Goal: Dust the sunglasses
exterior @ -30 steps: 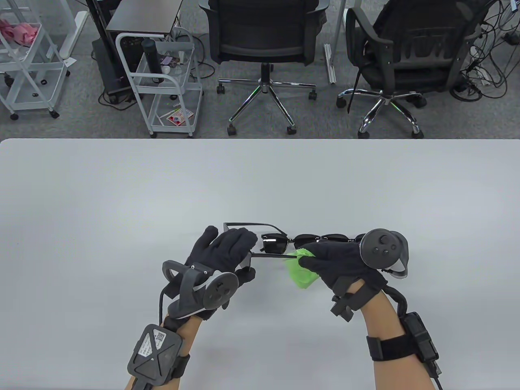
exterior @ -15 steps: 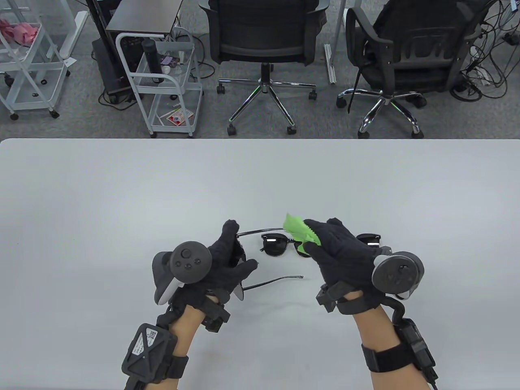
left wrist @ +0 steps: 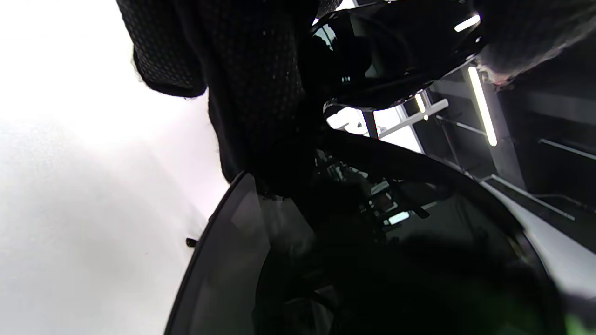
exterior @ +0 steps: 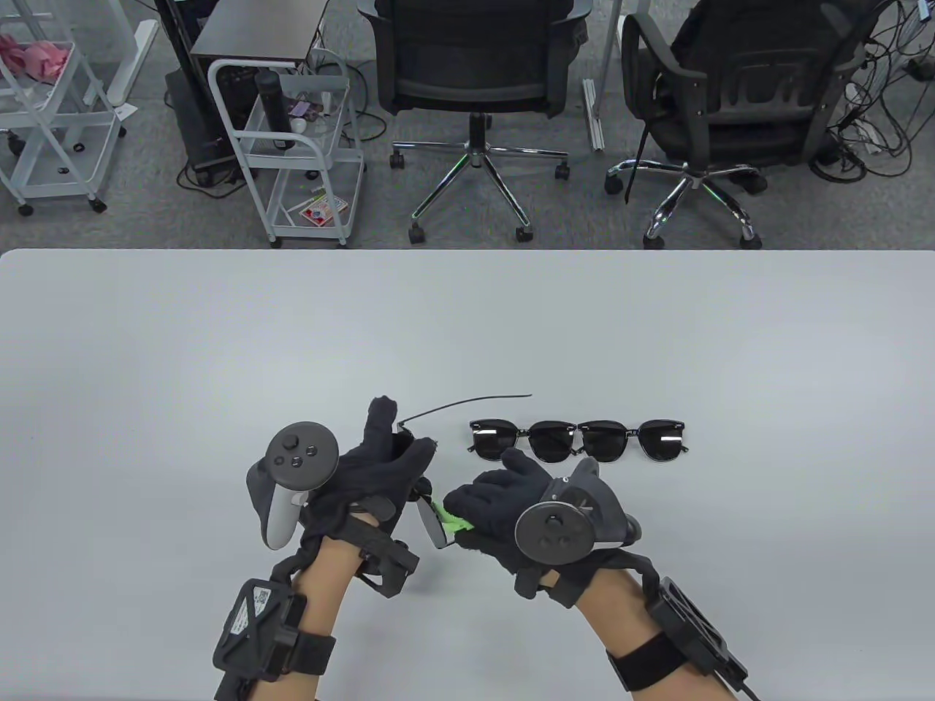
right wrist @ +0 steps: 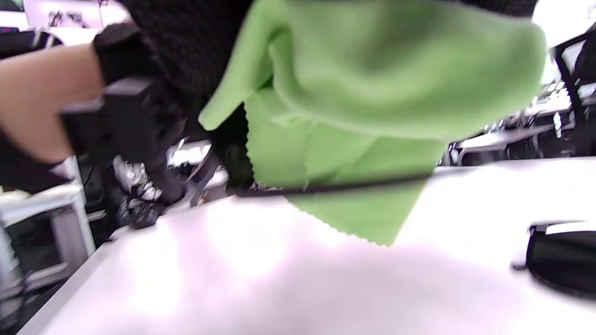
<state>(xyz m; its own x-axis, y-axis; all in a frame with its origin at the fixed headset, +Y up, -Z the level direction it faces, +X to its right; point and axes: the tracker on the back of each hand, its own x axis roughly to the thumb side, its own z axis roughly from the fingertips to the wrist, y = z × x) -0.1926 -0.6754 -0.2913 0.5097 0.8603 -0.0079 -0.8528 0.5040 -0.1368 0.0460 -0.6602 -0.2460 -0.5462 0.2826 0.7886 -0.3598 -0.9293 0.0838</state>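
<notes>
My left hand [exterior: 405, 447] holds a pair of black sunglasses [exterior: 428, 520] above the white table [exterior: 219, 350]. One temple arm [exterior: 475, 401] sticks out to the right. My right hand [exterior: 467, 511] grips a green cloth [exterior: 451, 523] and presses it on the near lens of the held pair. In the left wrist view the dark lens [left wrist: 279, 260] fills the frame under my gloved fingers [left wrist: 251, 83]. In the right wrist view the cloth [right wrist: 372, 93] hangs over a thin temple arm [right wrist: 335, 188].
Two more pairs of black sunglasses lie side by side just beyond my hands, one on the left [exterior: 522, 439] and one on the right [exterior: 634, 440]. One of them shows in the right wrist view [right wrist: 563, 265]. Office chairs [exterior: 478, 66] and white carts [exterior: 292, 146] stand beyond the table's far edge.
My right hand has pulled the cloth back from over the lying pairs to the near lens of the held pair. My left hand has turned that pair, and its temple arm now points far right.
</notes>
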